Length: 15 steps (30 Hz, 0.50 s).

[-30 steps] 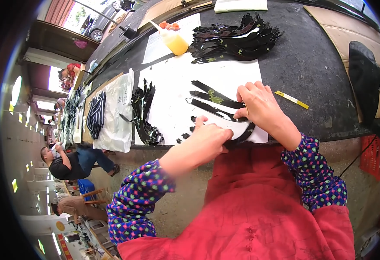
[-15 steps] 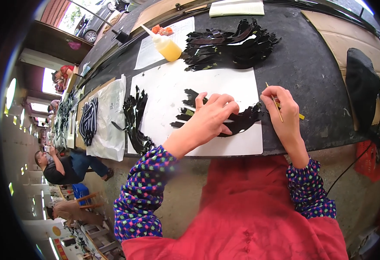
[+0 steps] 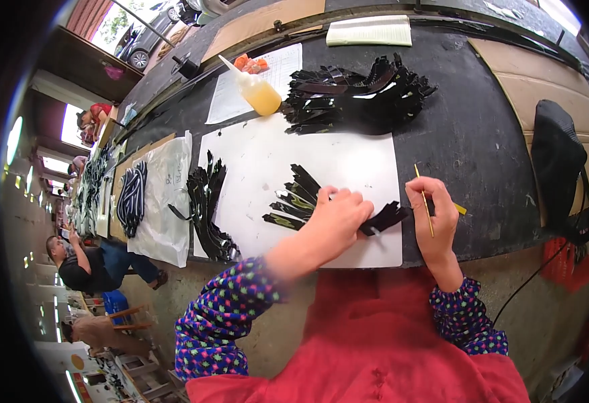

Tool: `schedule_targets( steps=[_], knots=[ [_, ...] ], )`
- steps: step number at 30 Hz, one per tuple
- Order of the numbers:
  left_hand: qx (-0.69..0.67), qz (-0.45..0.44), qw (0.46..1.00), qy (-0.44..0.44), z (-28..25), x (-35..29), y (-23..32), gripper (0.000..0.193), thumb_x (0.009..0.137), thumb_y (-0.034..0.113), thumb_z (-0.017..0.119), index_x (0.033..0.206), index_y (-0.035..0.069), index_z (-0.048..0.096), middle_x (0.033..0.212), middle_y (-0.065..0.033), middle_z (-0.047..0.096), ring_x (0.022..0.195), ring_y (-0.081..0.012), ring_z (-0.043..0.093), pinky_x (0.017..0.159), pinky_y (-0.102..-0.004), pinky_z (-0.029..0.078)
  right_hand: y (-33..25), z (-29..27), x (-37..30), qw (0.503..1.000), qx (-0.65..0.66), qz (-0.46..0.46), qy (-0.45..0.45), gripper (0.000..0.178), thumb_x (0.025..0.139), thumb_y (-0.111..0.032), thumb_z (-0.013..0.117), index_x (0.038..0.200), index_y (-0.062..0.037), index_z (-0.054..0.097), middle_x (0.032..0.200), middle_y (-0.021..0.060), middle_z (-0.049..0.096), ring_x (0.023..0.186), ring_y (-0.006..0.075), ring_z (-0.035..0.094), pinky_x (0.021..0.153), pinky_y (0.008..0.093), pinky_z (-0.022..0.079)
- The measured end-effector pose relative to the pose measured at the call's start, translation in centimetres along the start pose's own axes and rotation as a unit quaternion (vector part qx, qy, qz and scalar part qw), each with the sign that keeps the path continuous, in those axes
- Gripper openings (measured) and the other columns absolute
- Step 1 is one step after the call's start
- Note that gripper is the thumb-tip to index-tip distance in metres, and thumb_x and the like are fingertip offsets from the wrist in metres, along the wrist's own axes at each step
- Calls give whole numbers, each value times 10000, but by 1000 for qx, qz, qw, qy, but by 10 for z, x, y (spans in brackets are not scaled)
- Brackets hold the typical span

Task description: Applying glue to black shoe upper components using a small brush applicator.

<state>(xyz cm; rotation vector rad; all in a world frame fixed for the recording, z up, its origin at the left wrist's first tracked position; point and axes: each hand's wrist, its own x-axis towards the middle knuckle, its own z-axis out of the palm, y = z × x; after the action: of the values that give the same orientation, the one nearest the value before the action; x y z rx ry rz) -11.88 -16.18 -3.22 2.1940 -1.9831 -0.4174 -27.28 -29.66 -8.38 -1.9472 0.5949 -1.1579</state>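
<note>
On a white sheet a fan of black strips lies under my left hand, whose fingers are bent and closed around the strips. Their dark ends stick out on the hand's right side. Just past the sheet's right edge, my right hand pinches a thin wooden stick upright between thumb and fingers. Beside that hand a small yellow piece shows on the black table. Another bunch of black strips lies at the sheet's left edge.
Farther back stand a bottle of yellow liquid and a large pile of black strips. A plastic bag and striped cords lie left. At right are cardboard and a black fabric item. A seated person is beyond.
My left hand's spread fingers have drawn together around the strips, which now fan out more on the left. My right hand keeps the stick. The whole view has shifted, placing the table lower.
</note>
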Motion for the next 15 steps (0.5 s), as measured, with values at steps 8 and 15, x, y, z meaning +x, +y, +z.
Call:
schedule_targets(
  steps=[8, 15],
  knots=[
    [-176, -145, 973, 28, -84, 3, -47, 232, 750, 21, 772, 917, 37, 612, 835, -109, 666, 809, -253, 648, 754, -333, 501, -2, -3, 3, 999, 21, -29, -17, 107, 899, 43, 678, 979, -12, 632, 934, 123, 670, 831, 260, 666, 750, 334, 533],
    [-53, -36, 997, 34, -163, 88, -91, 370, 714, 158, 836, 996, 30, 634, 944, -130, 706, 947, -339, 676, 802, -403, 509, -7, 1, 7, 998, 25, -36, -48, 129, 876, 75, 679, 972, -2, 642, 929, 139, 673, 841, 284, 672, 759, 339, 538]
  ],
)
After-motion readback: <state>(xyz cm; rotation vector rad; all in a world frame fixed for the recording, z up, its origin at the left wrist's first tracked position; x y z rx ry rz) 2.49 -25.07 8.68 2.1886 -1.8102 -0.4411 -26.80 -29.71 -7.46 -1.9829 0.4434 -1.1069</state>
